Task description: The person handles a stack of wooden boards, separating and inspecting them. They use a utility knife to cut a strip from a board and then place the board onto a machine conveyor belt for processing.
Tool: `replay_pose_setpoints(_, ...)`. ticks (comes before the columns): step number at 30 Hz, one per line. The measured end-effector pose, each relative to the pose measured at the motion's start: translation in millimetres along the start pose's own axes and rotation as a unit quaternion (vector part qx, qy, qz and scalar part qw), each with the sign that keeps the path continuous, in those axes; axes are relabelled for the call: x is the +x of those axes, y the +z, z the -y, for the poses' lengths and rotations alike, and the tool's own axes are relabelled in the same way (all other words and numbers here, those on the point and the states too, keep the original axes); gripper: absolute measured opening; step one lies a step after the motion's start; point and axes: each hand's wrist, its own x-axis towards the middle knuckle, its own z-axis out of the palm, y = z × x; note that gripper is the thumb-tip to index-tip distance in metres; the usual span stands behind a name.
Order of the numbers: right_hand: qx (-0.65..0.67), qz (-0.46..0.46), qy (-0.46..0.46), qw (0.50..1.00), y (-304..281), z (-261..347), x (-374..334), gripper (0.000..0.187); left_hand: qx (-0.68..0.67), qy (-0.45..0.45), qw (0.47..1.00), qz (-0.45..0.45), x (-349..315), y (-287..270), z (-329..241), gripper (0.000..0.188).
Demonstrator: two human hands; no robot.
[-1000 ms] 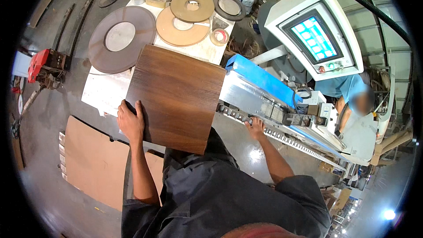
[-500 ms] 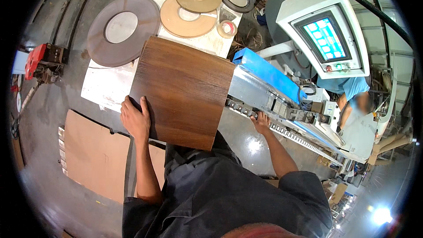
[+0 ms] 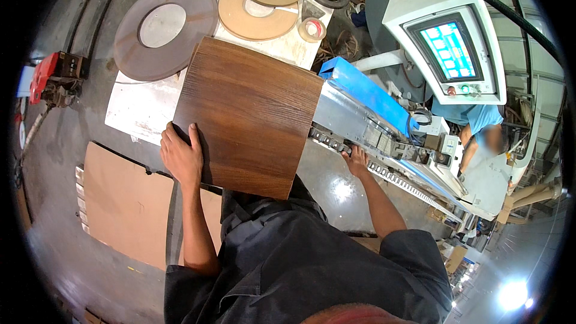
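Observation:
A dark brown wood-grain board (image 3: 249, 117), apparently stacked on another, lies across the white table's near right part, its near edge close to my body. My left hand (image 3: 183, 155) rests against its left edge, open, with the thumb apart from the fingers. My right hand (image 3: 358, 161) touches the roller rail (image 3: 329, 139) along the near side of the edge-banding machine (image 3: 348, 108). Its fingers reach over the rail, open as far as they show; the fingertips are partly hidden.
Large rolls of edge banding, one grey-brown (image 3: 129, 33) and one tan (image 3: 231, 18), lie on the white table (image 3: 138, 108). A lit control panel (image 3: 447, 51) hangs above the machine. Another person (image 3: 480, 123) leans at its far right. Brown panels (image 3: 129, 198) stand low at left.
The view has shifted slightly, moving the table and board a little up and left in the picture. Both hands keep their places on the board and the rail.

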Motion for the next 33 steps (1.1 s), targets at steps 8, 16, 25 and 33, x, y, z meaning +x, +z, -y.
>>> replay_pose_setpoints(8, -0.012, -0.018, -0.007, 1.0, -2, 2, -3, 0.079, 0.001, -0.001, 1.0, 0.005, 0, -1, -1, 0.062)
replay_pose_setpoints(16, -0.013, -0.01, 0.003, 1.0, -2, 6, -1, 0.078, 0.005, -0.005, 1.0, 0.007, 0, 0, 2, 0.062)
replay_pose_setpoints(25, -0.002, -0.021, -0.016, 1.0, 5, -6, 1, 0.084, -0.004, -0.01, 1.0, 0.013, -1, 0, 1, 0.063)
replay_pose_setpoints(33, 0.002, -0.043, -0.024, 0.999, 5, -1, -1, 0.082, -0.005, -0.013, 1.0, 0.016, 0, 0, 1, 0.062)
